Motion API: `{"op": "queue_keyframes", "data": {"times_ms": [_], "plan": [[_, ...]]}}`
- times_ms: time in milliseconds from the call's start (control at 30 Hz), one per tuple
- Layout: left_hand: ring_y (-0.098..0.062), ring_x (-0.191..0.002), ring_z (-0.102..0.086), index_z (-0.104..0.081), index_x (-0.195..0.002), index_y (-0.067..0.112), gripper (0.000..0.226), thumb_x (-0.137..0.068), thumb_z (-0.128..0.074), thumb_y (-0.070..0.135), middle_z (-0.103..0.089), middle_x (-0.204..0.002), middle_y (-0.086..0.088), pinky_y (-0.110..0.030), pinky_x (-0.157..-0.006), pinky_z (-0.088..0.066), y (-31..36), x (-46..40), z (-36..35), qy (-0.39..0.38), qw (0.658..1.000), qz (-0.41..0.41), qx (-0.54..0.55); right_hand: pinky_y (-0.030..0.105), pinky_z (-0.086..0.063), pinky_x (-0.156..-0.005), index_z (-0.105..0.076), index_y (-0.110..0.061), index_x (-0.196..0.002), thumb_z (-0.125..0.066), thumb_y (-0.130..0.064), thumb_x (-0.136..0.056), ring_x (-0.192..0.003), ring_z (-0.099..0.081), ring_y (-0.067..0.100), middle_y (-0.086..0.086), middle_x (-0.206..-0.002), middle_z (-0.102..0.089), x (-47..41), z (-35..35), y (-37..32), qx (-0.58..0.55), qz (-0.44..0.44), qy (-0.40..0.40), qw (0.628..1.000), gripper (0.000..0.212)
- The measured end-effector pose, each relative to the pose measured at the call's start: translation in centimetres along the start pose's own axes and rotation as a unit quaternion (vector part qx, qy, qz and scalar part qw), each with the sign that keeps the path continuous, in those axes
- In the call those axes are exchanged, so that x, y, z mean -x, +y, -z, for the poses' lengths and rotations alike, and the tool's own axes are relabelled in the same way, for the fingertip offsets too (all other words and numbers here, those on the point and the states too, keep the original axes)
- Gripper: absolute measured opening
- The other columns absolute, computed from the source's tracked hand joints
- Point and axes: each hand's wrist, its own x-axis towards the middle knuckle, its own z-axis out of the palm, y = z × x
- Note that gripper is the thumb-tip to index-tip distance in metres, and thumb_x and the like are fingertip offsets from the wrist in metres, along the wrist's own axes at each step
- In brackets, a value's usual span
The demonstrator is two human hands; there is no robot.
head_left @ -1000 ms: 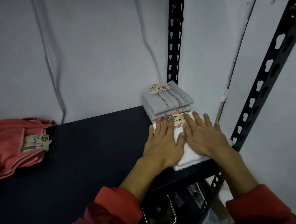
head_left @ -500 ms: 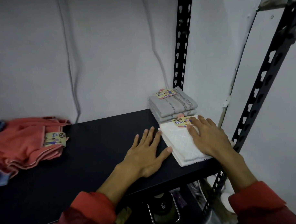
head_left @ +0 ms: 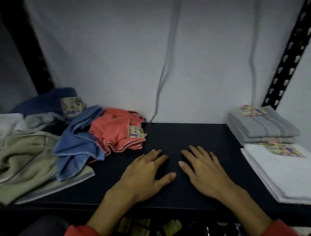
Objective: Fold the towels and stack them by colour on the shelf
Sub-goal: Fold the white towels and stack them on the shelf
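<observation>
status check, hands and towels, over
Both hands empty: left hand and right hand flat on the bare shelf. Grey stack and white stack folded at right. Unfolded pile at left: coral towel, blue towel.

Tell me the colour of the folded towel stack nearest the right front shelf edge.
White, seen in the head view.

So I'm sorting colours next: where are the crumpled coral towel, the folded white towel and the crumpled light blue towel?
crumpled coral towel (head_left: 114,131): head view, middle of its bunched top.
folded white towel (head_left: 283,173): head view, flat top face.
crumpled light blue towel (head_left: 76,147): head view, central folds.
</observation>
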Motion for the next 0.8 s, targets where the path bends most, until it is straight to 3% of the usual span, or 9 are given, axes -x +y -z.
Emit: {"op": "queue_keyframes", "data": {"times_ms": [133, 267, 500, 633, 733, 800], "plan": [[-0.012, -0.149, -0.029, -0.042, -0.152, 0.03, 0.068, -0.095, -0.048, 0.066, -0.032, -0.163, 0.007, -0.029, -0.118, -0.027, -2.9, 1.4, 1.4, 0.066, 0.998, 0.004, -0.025, 0.049, -0.004, -0.125, -0.019, -0.032, -0.158, -0.023, -0.06, -0.102, -0.155, -0.001, 0.017, -0.004, -0.168, -0.008, -3.1, -0.8, -3.9, -0.006, 0.034, -0.038, 0.999, 0.063], [-0.016, -0.132, -0.05, -0.059, -0.139, 0.028, 0.059, -0.092, -0.053, 0.063, -0.054, -0.146, 0.005, -0.035, -0.106, -0.044, -6.3, 2.8, 3.0, 0.182, 0.983, 0.013, -0.019, 0.053, -0.002, -0.124, -0.013, -0.03, -0.159, -0.018, -0.064, -0.099, -0.155, 0.003, 0.019, -0.003, -0.168, -0.003, -4.8, -1.6, -8.1, 0.002, 0.075, -0.064, 0.995, 0.069], [-0.024, -0.118, -0.054, -0.072, -0.117, 0.023, 0.045, -0.096, -0.052, 0.058, -0.062, -0.13, -0.001, -0.041, -0.098, -0.047, -13.7, 5.5, 6.8, 0.373, 0.918, 0.125, -0.042, 0.054, -0.005, -0.124, -0.015, -0.027, -0.159, -0.017, -0.057, -0.103, -0.155, -0.001, 0.02, -0.005, -0.167, -0.009, -4.8, -3.2, -12.3, 0.002, 0.091, -0.036, 0.995, 0.063], [-0.037, -0.105, -0.06, -0.07, -0.114, 0.014, 0.041, -0.096, -0.055, 0.048, -0.067, -0.115, -0.013, -0.046, -0.088, -0.049, -19.4, 4.8, 11.0, 0.385, 0.889, 0.222, -0.11, 0.05, -0.009, -0.125, -0.013, -0.031, -0.157, -0.018, -0.053, -0.104, -0.154, -0.004, 0.016, -0.009, -0.166, -0.012, -4.3, -3.0, -12.2, -0.007, 0.099, -0.015, 0.995, 0.058], [-0.044, -0.112, -0.059, -0.064, -0.123, 0.005, 0.04, -0.094, -0.063, 0.033, -0.064, -0.123, -0.023, -0.048, -0.09, -0.048, -25.7, 3.8, 13.1, 0.309, 0.886, 0.329, -0.106, 0.05, -0.01, -0.125, -0.007, -0.03, -0.157, -0.017, -0.053, -0.104, -0.154, -0.006, 0.015, -0.009, -0.165, -0.014, -4.2, -3.0, -12.4, -0.017, 0.1, -0.017, 0.995, 0.059], [-0.042, -0.107, -0.063, -0.065, -0.117, 0.004, 0.031, -0.092, -0.063, 0.021, -0.067, -0.118, -0.023, -0.046, -0.087, -0.051, -28.9, 3.9, 12.8, 0.26, 0.891, 0.361, -0.094, 0.049, -0.011, -0.125, -0.007, -0.029, -0.157, -0.017, -0.052, -0.104, -0.154, -0.007, 0.015, -0.009, -0.165, -0.015, -4.1, -2.9, -12.2, -0.018, 0.101, -0.013, 0.995, 0.059]]}}
